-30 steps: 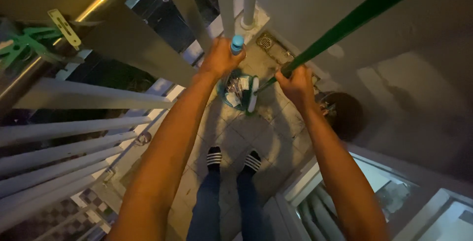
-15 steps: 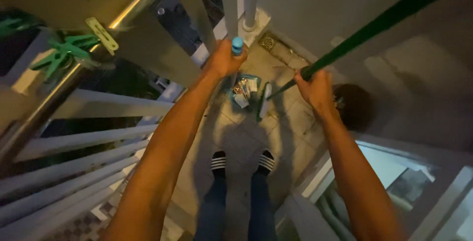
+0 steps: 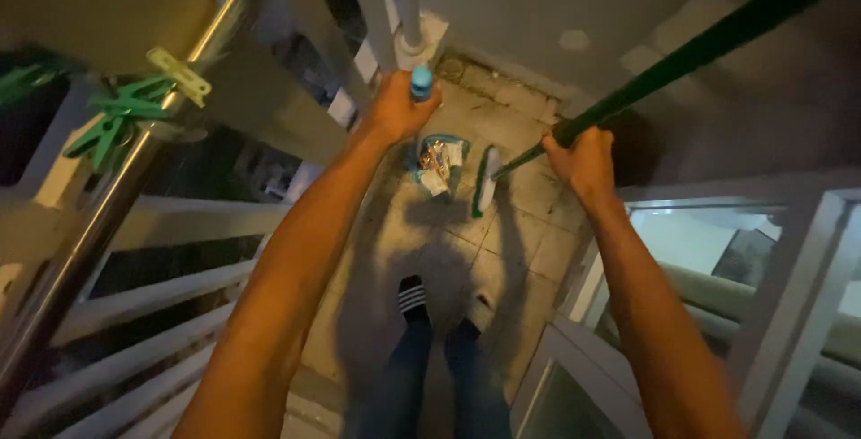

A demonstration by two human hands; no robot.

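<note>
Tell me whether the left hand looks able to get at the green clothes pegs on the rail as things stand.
Probably not at once: the left hand is closed round a dustpan handle. The pegs sit off to its left, nothing between.

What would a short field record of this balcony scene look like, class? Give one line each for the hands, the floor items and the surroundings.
left hand: the left hand grips the blue-tipped handle
right hand: the right hand grips the green broom pole
floor items: a dustpan holding litter, with the broom head close beside it on the tiled floor
surroundings: white railing, a metal rail with green clothes pegs
</note>
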